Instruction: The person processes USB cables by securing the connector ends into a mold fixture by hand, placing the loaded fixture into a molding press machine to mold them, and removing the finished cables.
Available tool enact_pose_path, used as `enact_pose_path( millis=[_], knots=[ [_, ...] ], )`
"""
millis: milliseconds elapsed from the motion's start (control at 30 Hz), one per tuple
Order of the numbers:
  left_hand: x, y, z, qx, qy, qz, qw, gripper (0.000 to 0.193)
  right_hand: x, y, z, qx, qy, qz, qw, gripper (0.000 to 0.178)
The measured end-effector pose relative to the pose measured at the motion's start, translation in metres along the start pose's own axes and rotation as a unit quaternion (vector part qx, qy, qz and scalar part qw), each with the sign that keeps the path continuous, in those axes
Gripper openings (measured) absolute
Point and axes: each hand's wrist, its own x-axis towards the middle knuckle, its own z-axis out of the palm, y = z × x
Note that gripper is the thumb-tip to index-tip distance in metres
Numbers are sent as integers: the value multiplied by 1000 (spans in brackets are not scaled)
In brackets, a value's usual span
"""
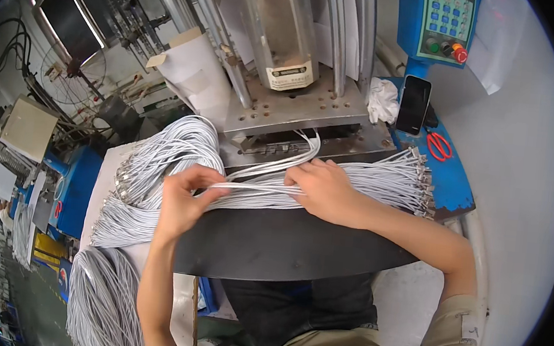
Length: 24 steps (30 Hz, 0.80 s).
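Note:
My left hand (186,198) pinches a few white cables (249,187) between thumb and fingers. My right hand (329,190) is closed around the same strands, a short way to the right; its fingertips are partly hidden. A loop of white cable (312,151) curves from beside my right hand up to the gap under the press's steel plate (282,117). Beneath both hands lies a thick bundle of white cables (376,182), with metal connector ends (422,187) at the right. A coiled cable bundle (177,140) sits just beyond my left hand.
A black curved board (270,246) lies in front of me. Grey cables (102,296) hang at the lower left. On the blue surface (453,183) at right are a phone (413,105) and red-handled scissors (438,146). Above them stands a blue control box (438,22).

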Motion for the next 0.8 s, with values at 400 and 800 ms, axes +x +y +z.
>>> enact_pose_path(
  millis=[400, 800],
  knots=[
    [-13, 11, -17, -67, 113, -15, 991, 19, -9, -9, -6, 130, 52, 20, 990, 16],
    [-17, 7, -3, -136, 187, -38, 972, 31, -59, 23, -26, 230, 184, 157, 943, 13]
  ],
)
